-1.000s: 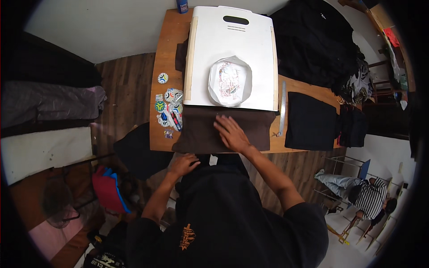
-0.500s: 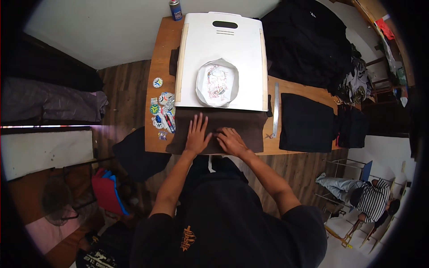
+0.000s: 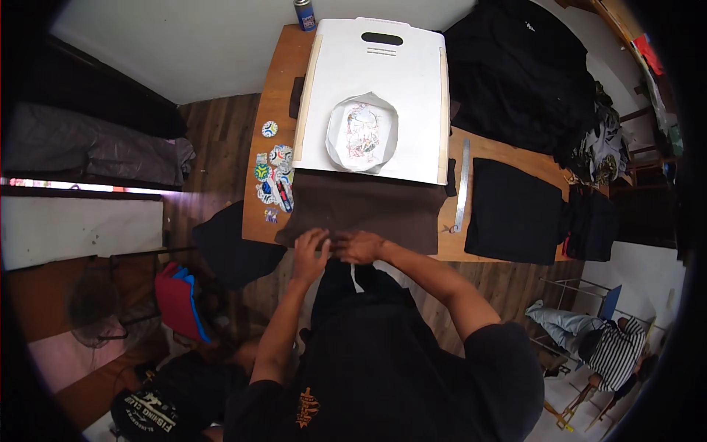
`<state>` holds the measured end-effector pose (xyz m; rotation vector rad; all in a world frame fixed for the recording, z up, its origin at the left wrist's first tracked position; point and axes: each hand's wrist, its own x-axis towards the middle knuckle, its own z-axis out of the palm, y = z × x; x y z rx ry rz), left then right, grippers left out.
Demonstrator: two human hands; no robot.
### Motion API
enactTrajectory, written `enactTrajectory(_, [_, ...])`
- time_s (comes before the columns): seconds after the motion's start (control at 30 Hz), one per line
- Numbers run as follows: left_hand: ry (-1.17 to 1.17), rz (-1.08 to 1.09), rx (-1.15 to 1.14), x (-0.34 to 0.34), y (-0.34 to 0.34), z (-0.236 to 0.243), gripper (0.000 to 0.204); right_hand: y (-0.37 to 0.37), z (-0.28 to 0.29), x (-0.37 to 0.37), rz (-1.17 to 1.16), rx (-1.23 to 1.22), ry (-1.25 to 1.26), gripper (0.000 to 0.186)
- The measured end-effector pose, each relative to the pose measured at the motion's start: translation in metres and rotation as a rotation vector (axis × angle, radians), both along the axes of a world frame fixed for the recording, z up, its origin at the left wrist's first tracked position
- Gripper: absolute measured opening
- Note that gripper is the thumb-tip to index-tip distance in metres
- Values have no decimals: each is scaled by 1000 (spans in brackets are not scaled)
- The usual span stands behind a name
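Observation:
Dark brown cloth (image 3: 375,210), smooth on top, lies at the front of the wooden table, its far part under a white board (image 3: 416,110). At its near edge, my left hand (image 3: 312,249) has loosely bent fingers held apart, with nothing visible in them. Close beside it, my right hand (image 3: 359,248) points leftward with its fingers bent down over the cloth's edge. Its fingertips are blurred and partly hidden, so a grip on the cloth cannot be made out. A pale many-sided frame (image 3: 392,136) on the board surrounds a faint coloured print (image 3: 362,138).
Round stickers (image 3: 280,155) lie along the table's left side, a spray can (image 3: 304,15) at its far corner. A metal ruler (image 3: 462,188), folded black cloth (image 3: 512,210) and a black fabric heap (image 3: 519,81) are on the right. Another person (image 3: 618,353) is at far right.
Both hands have drawn back from the middle of the brown cloth to its near edge. My left fingers were stretched flat and are now bent. The view has shifted slightly.

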<state>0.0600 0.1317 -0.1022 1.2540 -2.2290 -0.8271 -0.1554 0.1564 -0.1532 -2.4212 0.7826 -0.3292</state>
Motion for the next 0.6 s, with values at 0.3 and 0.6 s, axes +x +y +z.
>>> enactTrajectory(0.3, [-359, -61, -112, 3, 39, -44, 47, -40, 46, -3, -508, -77, -165, 24])
enactTrajectory(0.6, [-309, 459, 268, 70, 147, -13, 19, 37, -16, 46, 172, -138, -23, 39])
